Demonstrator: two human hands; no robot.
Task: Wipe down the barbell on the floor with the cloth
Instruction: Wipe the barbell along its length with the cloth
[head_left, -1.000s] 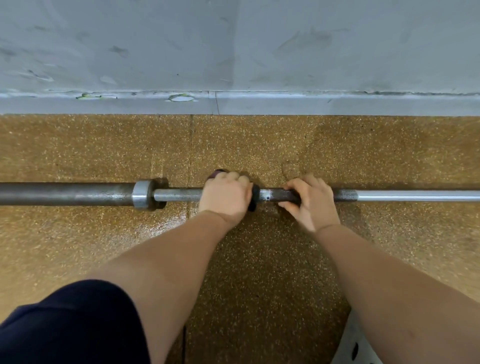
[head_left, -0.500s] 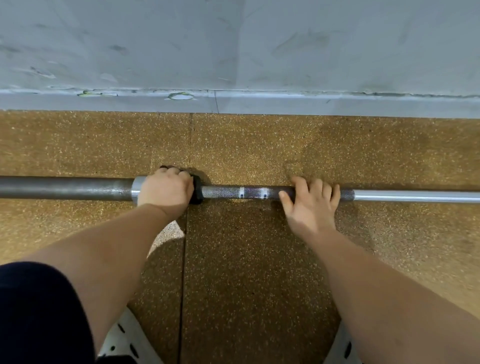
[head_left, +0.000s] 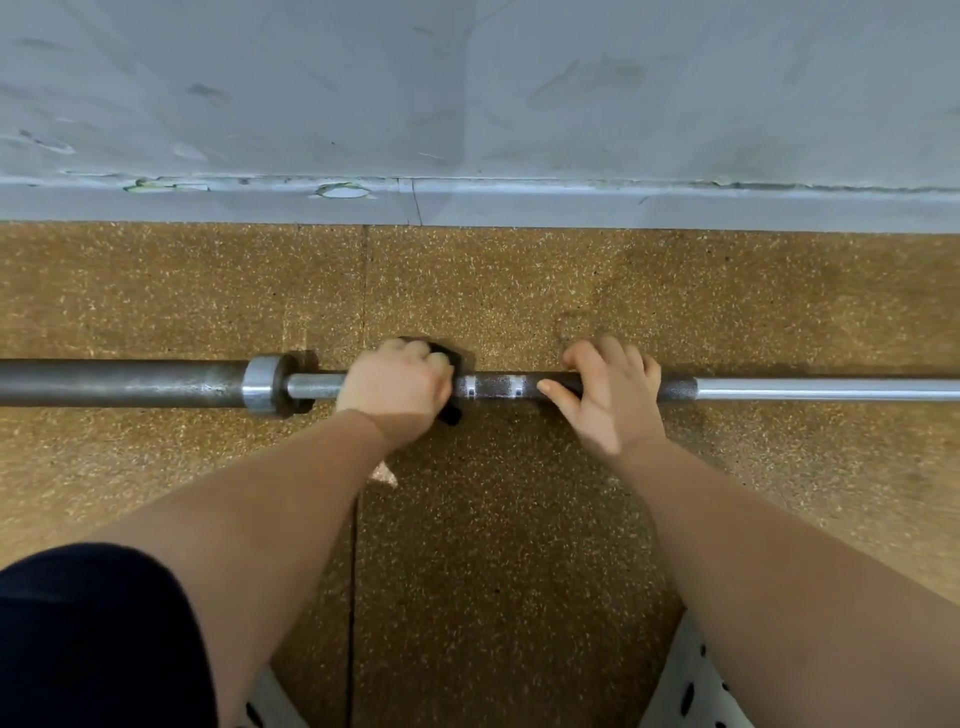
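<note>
We find the left hand (head_left: 395, 387) wrapped tight round the dark crumpled cloth (head_left: 451, 359), which is itself folded about the shaft of the long steel barbell (head_left: 493, 387); only the cloth's edges show past the knuckles. Half a second ago this hand sat hard against the bright steel collar (head_left: 262, 385); it now stands a little to the right of it, with a short run of shaft bared between. We judge this to be a back-and-forth stroke over the inner shaft, so wiping is under way and the length to the right is yet to be covered.

The right hand (head_left: 615, 400) has not shifted: fingers curled over the bar, thumb laid along its near side, steadying it.

The barbell lies flat on the ochre speckled rubber floor (head_left: 493, 545), parallel to the grey scuffed wall (head_left: 467, 104). Its dull grey sleeve (head_left: 119, 382) looks pitted; the mid-shaft is dark and knurled with bright ring marks; further right it turns smooth and polished.
</note>
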